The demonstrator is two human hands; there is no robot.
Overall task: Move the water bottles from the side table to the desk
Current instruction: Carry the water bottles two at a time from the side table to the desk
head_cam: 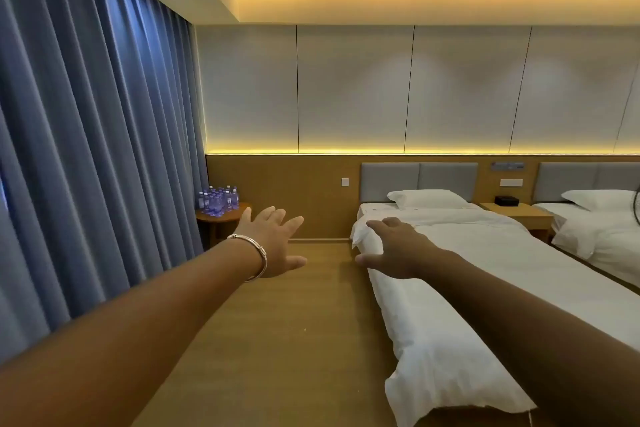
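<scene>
Several clear water bottles point(219, 200) with blue labels stand packed together on a round wooden side table point(227, 216) in the far corner, beside the curtain. My left hand point(273, 243), a silver bangle on its wrist, stretches forward with spread fingers and holds nothing; it is well short of the bottles. My right hand point(394, 248) reaches forward too, fingers relaxed and empty, over the near corner of the bed. No desk is in view.
Blue curtains point(97, 149) run along the left. A white-sheeted bed point(450, 288) fills the right, with a wooden nightstand point(517, 213) and a second bed point(599, 229) beyond. A strip of wooden floor point(294, 322) leads between curtain and bed to the side table.
</scene>
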